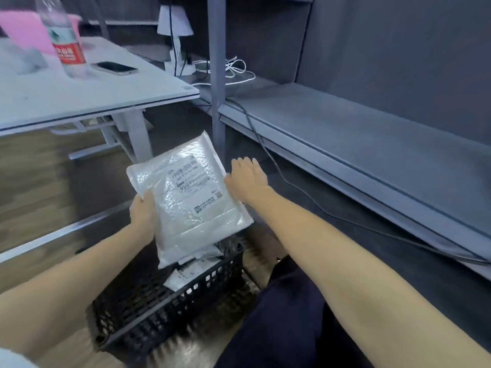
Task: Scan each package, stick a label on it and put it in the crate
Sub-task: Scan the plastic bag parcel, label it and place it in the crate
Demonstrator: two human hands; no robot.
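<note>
A white bubble-mailer package point(186, 197) with a printed label point(198, 177) on its upper face hangs tilted over the black plastic crate point(148, 309) on the floor. My left hand point(143, 208) grips the package's left edge, thumb on top. At the package's right edge is my right hand point(245, 179), fingers stretched out flat and holding nothing. Inside the crate lie other white packages point(191, 269), partly hidden under the held one.
A white table point(87, 94) stands at the upper left, bearing a water bottle point(63, 38), a phone point(114, 68) and a pink object point(24, 27). Grey shelving point(345, 134) with cables point(233, 67) runs along the right. My dark-clothed leg point(287, 314) is beside the crate.
</note>
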